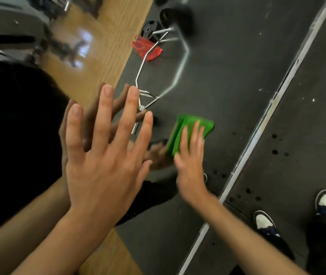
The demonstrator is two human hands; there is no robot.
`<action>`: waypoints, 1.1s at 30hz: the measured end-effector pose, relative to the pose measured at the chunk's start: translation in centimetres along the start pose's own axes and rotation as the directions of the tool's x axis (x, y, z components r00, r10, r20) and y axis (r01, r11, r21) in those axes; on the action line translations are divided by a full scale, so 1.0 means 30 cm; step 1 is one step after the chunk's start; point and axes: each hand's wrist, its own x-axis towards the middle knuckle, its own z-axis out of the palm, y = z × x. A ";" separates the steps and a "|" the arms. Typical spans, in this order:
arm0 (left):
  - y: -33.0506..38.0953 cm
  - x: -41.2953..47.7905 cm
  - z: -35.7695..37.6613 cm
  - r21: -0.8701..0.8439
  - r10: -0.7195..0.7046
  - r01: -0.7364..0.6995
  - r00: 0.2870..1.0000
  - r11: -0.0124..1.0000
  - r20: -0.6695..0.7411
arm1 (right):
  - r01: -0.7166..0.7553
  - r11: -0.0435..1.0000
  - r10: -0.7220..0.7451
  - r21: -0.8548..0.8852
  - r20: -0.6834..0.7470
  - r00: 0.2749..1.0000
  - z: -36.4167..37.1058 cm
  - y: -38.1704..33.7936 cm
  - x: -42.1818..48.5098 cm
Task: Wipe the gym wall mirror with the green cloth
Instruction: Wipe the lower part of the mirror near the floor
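The left hand (102, 165) fills the middle of the view, raised with the palm turned away and all five fingers spread wide and straight. Its fingertips meet those of its own darker reflection, so it lies flat against the glass and holds nothing. Its bare forearm runs down to the lower left corner.

The right hand (190, 167) sits just to the right of it and lower, smaller in the view and blurred. Its fingers are laid out straight and close together, pressing on the green cloth (175, 137). Its forearm runs off to the lower right.

The cloth is folded into a thick pad and held flat on the mirror (227, 66) under those fingers, with green showing past the fingertips and along the left side of the hand.

The mirror takes up most of the picture (the view tilts steeply down along it). A pale metal strip (254, 135) runs along its bottom edge, slanting from upper right to lower middle. To the right of the strip lies the dark speckled floor (307, 116), dotted with small dark spots.

Reflected in the glass are more of that dark flooring, a band of wooden floor (114, 36), a chrome lifting bar (179, 70), black weight plates (150, 28) and a red plastic thing (148, 48) lying beside them.

At lower right stand two dark shoes (263, 220) with white toes.
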 end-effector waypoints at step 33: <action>-0.008 -0.009 0.069 -0.275 0.011 -0.017 1.000 0.961 -0.026 | -0.376 0.849 0.390 0.371 0.040 0.920 0.083 0.056 -0.199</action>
